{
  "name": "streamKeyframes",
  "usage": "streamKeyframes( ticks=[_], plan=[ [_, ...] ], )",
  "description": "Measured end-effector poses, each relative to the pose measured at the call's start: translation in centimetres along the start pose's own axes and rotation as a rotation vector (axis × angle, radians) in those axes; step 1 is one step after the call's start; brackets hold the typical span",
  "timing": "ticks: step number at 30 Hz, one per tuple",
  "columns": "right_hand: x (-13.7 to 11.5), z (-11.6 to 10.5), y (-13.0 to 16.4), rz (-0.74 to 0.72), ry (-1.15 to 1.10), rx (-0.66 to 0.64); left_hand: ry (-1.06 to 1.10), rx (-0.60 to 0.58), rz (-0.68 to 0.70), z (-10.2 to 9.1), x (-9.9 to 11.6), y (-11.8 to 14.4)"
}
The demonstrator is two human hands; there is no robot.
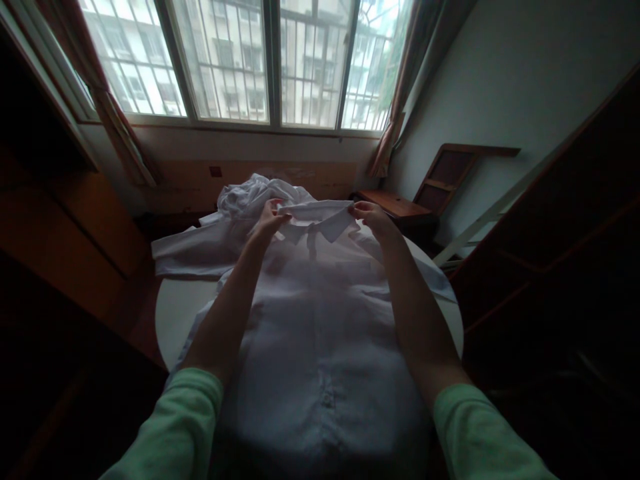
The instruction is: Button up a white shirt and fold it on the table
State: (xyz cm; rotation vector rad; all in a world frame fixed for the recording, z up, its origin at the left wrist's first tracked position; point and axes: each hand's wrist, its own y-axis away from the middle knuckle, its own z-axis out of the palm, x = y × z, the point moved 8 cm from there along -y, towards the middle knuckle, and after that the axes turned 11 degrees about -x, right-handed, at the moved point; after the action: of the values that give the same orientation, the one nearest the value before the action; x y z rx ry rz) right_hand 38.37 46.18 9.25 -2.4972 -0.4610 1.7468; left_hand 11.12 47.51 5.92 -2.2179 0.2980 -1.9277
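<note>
A white button-up shirt [320, 307] lies front up across a round white table [175, 317], its lower end toward me and its collar [336, 225] at the far side. My left hand [271, 219] pinches the left end of the collar. At the collar's right end, my right hand [369, 215] has thumb and fingers closed on the fabric. Between both hands the collar is stretched and slightly raised. The shirt's buttoned front runs down the middle, and its bottom is in shadow.
Behind my left hand sits a heap of crumpled white clothing [260, 193], with a sleeve [195, 250] spread to the left. A wooden chair [445, 177] and a low brown wooden surface [393, 203] stand back right. Barred windows [225, 60] line the far wall.
</note>
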Motion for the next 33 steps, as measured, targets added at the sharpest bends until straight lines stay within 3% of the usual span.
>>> streamKeyframes(
  ticks=[4,9,14,18,22,26,29,33],
  plan=[
    [-0.2,-0.1,-0.1,-0.026,0.023,-0.020,-0.247,0.285,-0.073,-2.4,-0.8,0.0],
    [-0.3,0.3,-0.6,-0.105,0.071,-0.063,-0.265,0.392,-0.078,-3.5,-0.7,1.2],
    [-0.1,-0.1,-0.4,-0.071,0.188,-0.013,-0.012,0.274,-0.125,-1.9,-0.6,1.6],
    [-1.0,1.1,0.1,0.000,0.339,-0.067,0.080,0.204,-0.136,-0.5,-0.2,1.4],
    [-1.8,2.5,0.5,0.067,0.630,-0.063,0.103,0.171,-0.111,0.3,0.4,1.4],
    [-0.8,2.7,0.6,0.194,0.875,-0.087,0.039,0.180,-0.123,0.1,0.4,1.4],
    [0.5,1.6,0.4,0.258,0.859,-0.066,-0.001,0.196,-0.119,-0.7,-0.1,1.3],
    [2.4,0.8,0.0,0.298,0.601,-0.085,-0.078,0.214,-0.068,-1.6,-0.3,1.2]
  ],
)
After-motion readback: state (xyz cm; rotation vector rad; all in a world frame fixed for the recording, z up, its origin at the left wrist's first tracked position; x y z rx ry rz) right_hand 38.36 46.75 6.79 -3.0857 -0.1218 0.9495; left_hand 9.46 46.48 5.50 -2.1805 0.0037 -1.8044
